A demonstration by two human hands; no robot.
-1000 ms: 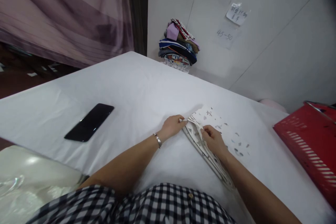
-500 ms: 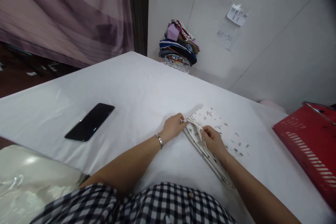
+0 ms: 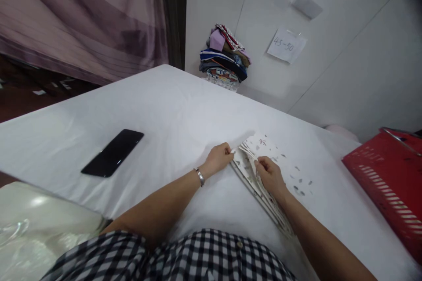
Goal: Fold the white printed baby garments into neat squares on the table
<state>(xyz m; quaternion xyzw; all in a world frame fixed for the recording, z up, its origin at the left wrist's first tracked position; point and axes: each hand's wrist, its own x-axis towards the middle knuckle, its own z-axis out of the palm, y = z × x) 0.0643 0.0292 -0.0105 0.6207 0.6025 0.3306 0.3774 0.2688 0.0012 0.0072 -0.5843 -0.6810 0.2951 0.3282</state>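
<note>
A folded white cloth with small grey prints (image 3: 280, 167) lies on the white-covered table (image 3: 171, 109). My left hand (image 3: 218, 158), with a bracelet at the wrist, pinches the cloth's layered corner at its near left. My right hand (image 3: 271, 176) rests on the stacked layers along the folded edge, fingers curled and gripping them.
A black phone (image 3: 113, 153) lies at the left of the table. A pile of folded colourful clothes (image 3: 225, 58) stands at the far edge against the wall. A red plastic basket (image 3: 389, 175) sits at the right. A paper note marked 45-50 (image 3: 286, 45) hangs on the wall.
Both hands stay on the cloth's corner; my right hand has shifted slightly up along the layers. On the wall, the upper note has flipped up, uncovering the 45-50 sheet.
</note>
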